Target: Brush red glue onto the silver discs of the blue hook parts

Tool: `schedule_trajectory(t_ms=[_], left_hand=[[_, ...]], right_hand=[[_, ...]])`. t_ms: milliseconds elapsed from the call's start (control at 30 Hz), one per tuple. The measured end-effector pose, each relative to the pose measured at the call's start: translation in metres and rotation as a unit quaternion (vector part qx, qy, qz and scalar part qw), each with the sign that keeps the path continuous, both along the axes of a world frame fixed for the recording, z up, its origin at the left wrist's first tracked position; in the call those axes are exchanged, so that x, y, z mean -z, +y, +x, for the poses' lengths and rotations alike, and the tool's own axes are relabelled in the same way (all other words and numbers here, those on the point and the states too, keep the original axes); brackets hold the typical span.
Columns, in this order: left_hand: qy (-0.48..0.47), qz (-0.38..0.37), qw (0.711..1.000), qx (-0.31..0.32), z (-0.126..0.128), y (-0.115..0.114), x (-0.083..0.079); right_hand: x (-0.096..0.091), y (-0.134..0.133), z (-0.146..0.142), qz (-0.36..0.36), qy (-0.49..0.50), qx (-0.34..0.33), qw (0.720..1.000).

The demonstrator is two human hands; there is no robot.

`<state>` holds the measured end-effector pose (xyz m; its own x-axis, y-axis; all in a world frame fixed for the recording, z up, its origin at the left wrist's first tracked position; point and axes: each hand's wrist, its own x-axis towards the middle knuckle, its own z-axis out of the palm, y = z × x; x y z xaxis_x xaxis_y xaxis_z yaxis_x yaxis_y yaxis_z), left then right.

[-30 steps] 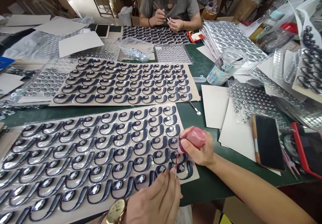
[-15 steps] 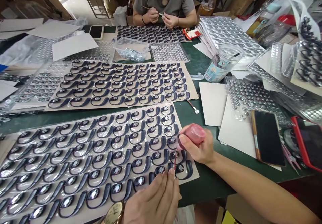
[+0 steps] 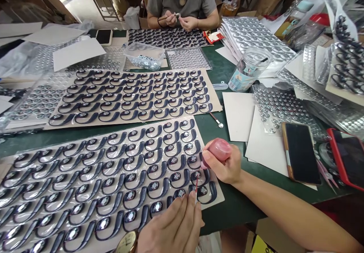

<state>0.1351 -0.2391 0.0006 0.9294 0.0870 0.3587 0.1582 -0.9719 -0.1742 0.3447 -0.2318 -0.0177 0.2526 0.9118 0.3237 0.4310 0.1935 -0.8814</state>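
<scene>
My right hand (image 3: 224,162) is closed round a small pink squeeze bottle (image 3: 219,149), its narrow end pointing down at the near sheet. Lower down, my left hand (image 3: 173,222) has its fingers pressed together, with a thin red-tipped stick (image 3: 196,185) sticking out of them. The stick's tip meets the round silver disc on a dark hook-shaped piece (image 3: 197,174) near the sheet's right edge. Rows of such pieces sit under clear film on the near card sheet (image 3: 212,203). My left fingers partly cover pieces in the bottom rows.
A second card of hook-shaped pieces (image 3: 213,103) lies beyond. To the right are blank cards (image 3: 238,118), a black-screened phone (image 3: 301,152), a red-cased phone (image 3: 348,156) and a plastic cup (image 3: 244,73). A spoon-like tool (image 3: 217,121) lies mid-table. Across sits a person (image 3: 183,3) holding a thin tool.
The view has shifted slightly, so the sheets appear a little further left. Both my hands keep their hold and place at the same piece. The person opposite has moved their hands slightly.
</scene>
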Motion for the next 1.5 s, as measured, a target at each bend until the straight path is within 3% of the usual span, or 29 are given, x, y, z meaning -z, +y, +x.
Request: schedule_trajectory(t_ms=[333, 433, 633, 800, 967, 1167, 1300, 1400, 1500], left_hand=[[-0.063, -0.083, 0.995, 0.007, -0.001, 0.009, 0.002], [-0.104, -0.13, 0.986, 0.014, -0.001, 0.017, -0.005], [-0.064, -0.163, 0.984, 0.009, 0.003, 0.026, -0.024], [-0.092, -0.193, 0.977, 0.016, 0.001, 0.025, -0.015], [-0.109, -0.288, 0.951, 0.005, 0.0, 0.031, -0.015], [-0.13, -0.419, 0.898, -0.03, -0.001, 0.044, -0.019], [-0.148, -0.47, 0.869, -0.053, -0.005, 0.046, -0.014], [-0.148, -0.454, 0.877, -0.048, -0.005, 0.046, -0.014], [-0.139, -0.388, 0.911, -0.026, -0.005, 0.045, -0.019]], right_hand=[[-0.004, 0.001, 0.001, -0.008, 0.006, -0.027, 1.0], [-0.003, 0.0, 0.001, -0.006, 0.015, -0.025, 1.0], [-0.003, 0.0, 0.002, -0.008, 0.021, -0.028, 0.999], [-0.006, 0.0, 0.001, -0.019, 0.002, -0.03, 0.999], [-0.007, -0.001, 0.0, -0.028, -0.006, -0.042, 0.999], [-0.001, -0.002, -0.001, -0.016, 0.01, -0.049, 0.999], [-0.005, 0.0, 0.001, -0.009, 0.106, -0.06, 0.993], [-0.014, 0.01, 0.006, -0.032, 0.172, -0.076, 0.982], [-0.018, 0.023, 0.008, -0.057, 0.163, -0.067, 0.983]])
